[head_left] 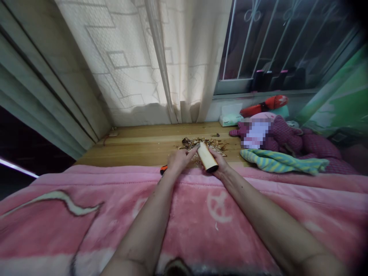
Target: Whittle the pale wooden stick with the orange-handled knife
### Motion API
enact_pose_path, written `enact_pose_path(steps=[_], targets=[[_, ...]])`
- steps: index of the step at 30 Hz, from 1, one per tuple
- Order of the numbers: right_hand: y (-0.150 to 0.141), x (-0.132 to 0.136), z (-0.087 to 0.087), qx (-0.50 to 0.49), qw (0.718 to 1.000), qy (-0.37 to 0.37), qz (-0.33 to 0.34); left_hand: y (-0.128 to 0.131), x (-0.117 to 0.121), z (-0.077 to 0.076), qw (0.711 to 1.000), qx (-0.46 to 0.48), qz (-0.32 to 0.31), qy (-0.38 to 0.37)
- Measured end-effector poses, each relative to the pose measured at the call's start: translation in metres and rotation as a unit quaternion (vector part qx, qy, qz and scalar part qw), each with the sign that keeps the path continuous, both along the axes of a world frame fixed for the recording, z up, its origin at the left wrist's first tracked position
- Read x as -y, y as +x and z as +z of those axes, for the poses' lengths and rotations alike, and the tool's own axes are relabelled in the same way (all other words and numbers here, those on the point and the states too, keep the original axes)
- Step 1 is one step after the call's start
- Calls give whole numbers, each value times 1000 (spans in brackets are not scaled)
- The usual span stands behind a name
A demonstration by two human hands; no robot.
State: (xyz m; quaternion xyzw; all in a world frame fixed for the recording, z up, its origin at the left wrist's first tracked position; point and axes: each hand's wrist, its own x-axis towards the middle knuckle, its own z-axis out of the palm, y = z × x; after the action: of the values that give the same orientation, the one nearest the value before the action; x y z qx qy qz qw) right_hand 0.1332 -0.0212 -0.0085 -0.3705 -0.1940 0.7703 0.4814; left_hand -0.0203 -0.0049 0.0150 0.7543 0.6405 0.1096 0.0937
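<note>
My right hand [220, 161] is wrapped round a short wood piece [207, 156] from its right side. The wood has a pale flat face, brown edges and a dark near end; it is tilted, with that end toward me. My left hand [178, 160] is closed, its thumb reaching to the far left edge of the wood. From the outer side of that hand sticks out an orange-and-black handle [163, 169]; the rest of this tool is hidden. Brown and pale shavings [198, 142] lie in a heap just beyond both hands.
The shavings rest on a wooden ledge [138, 143]. A pink blanket [189, 214] covers the near side. To the right lie a striped cloth [281, 160], a purple checked plush toy [287, 134], a tissue pack [230, 119] and a red item [266, 105]. Curtains [135, 57] hang behind.
</note>
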Motion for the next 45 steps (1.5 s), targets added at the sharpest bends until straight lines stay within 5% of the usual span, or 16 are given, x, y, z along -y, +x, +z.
enact_pose_path(steps=[4,9,14,20,25,30,35,40,45], targets=[[0,-2,-2,-34,999,12,-35,3,1,-2,997,7,-75,-2],[0,-1,-2,-10,1000,2,-8,0,-1,-1,1000,-7,7,-1],[0,0,1,-16,1000,7,-26,2,0,-1,998,5,-58,3],[0,2,4,-7,1000,-4,8,0,0,4,1000,-5,12,1],[1,1,1,-28,999,22,-12,3,3,6,999,2,-41,-4],[0,1,0,-15,1000,2,-5,3,2,6,1000,-4,5,-6],[0,2,2,-22,999,3,-27,6,5,2,997,-6,-72,6],[0,2,2,-13,1000,5,-10,1,1,1,1000,-17,11,8],[0,1,-1,-27,999,16,-27,5,6,2,998,2,-68,8]])
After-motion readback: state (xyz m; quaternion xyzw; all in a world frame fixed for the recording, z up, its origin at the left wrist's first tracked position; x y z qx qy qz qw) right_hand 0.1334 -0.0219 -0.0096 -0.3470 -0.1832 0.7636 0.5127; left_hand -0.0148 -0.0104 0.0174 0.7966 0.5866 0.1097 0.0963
